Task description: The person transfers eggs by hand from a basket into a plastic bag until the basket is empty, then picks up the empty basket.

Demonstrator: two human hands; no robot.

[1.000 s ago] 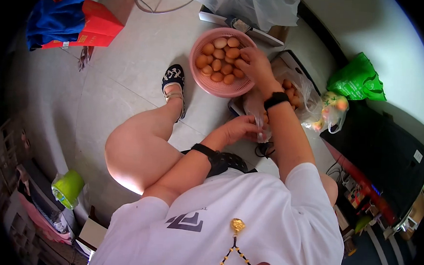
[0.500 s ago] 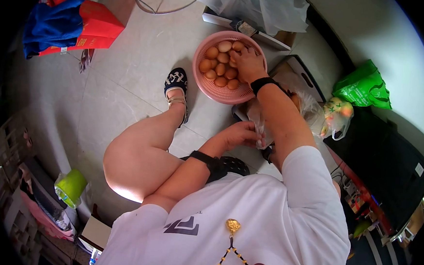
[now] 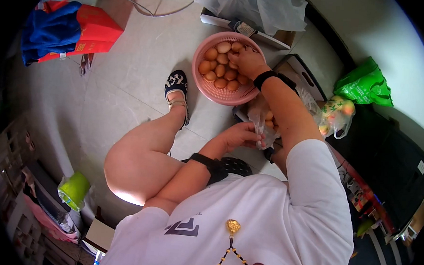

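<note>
Right hand (image 3: 249,64) over right side of basket (image 3: 214,92), fingers curled down among eggs (image 3: 210,53); cannot tell if they grip one. Basket on floor (image 3: 129,54), eggs mostly toward its far and left rim. Left hand (image 3: 241,134) off basket's near right rim, fingers narrow, pinching clear bag (image 3: 258,117) with more eggs (image 3: 269,120). Green bag (image 3: 365,86) well apart, right.

Bags and household goods around a pale grey tiled floor (image 3: 129,54).
At upper left, a glossy red bag (image 3: 103,26) bears a crumpled blue cloth (image 3: 56,26); lower down is a lime-green plastic bin (image 3: 74,190). A translucent white plastic bag (image 3: 258,6) lies over a white-sided box (image 3: 271,39). At right, a bright green bag (image 3: 365,82) sits beside a clear bag of yellow-red fruit (image 3: 335,116).
</note>
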